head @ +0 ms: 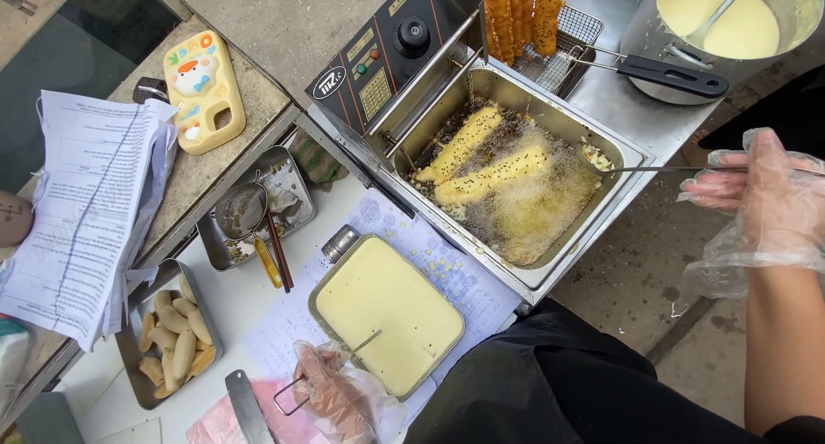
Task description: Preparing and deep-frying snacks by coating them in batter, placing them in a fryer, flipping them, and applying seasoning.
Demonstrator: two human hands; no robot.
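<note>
Clearly, the gloved right hand [765,195] grips a skimmer [601,162] at three o'clock of the fryer [507,165]; the left hand [331,392] clamps a wire tool [322,377] in the batter tray [387,315]. Bubbling oil could splash that thin glove.

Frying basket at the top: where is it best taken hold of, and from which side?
Grip the basket by its black handle, coming from the right. The handle sticks out away from the fryer over the steel counter, free of the fried sticks standing in the mesh.
</note>
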